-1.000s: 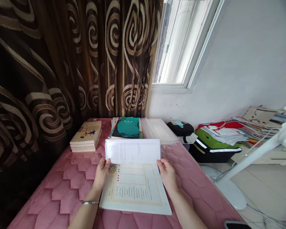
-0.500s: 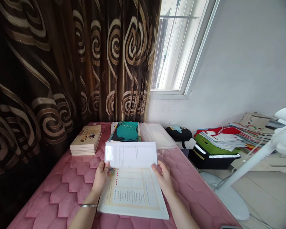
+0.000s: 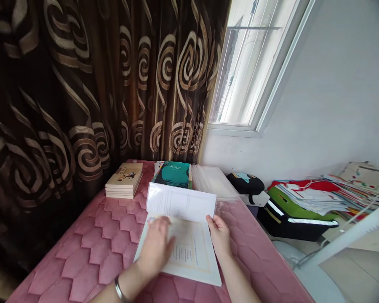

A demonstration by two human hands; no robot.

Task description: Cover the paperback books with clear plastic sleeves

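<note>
An open book (image 3: pixel 192 261) lies on the pink quilted mattress, its printed page facing up. Its far flap, a white sheet under clear plastic (image 3: pixel 183 202), is raised and tilted away from me. My right hand (image 3: pixel 219 233) pinches the book's right edge where flap and page meet, thumb on top. Over the left part of the page is my left hand (image 3: pixel 158 242), blurred by motion, with fingers stretched and thumb apart. It holds nothing, and I cannot tell whether it touches the page. A silver bracelet (image 3: pixel 118 288) circles the left wrist.
Behind the book lie a teal book (image 3: pixel 173 173) on other books and clear plastic covers (image 3: pixel 216 181). A stack of beige books (image 3: pixel 124 181) sits at left on the mattress (image 3: pixel 91 248). Beyond its right edge are a black-and-green box (image 3: pixel 293 214) with papers and a white fan (image 3: pixel 344 240).
My left hand has let go of the book's left edge and moved right, over the page. My right hand keeps its grip. The raised flap tilts slightly differently, and the view has shifted left.
</note>
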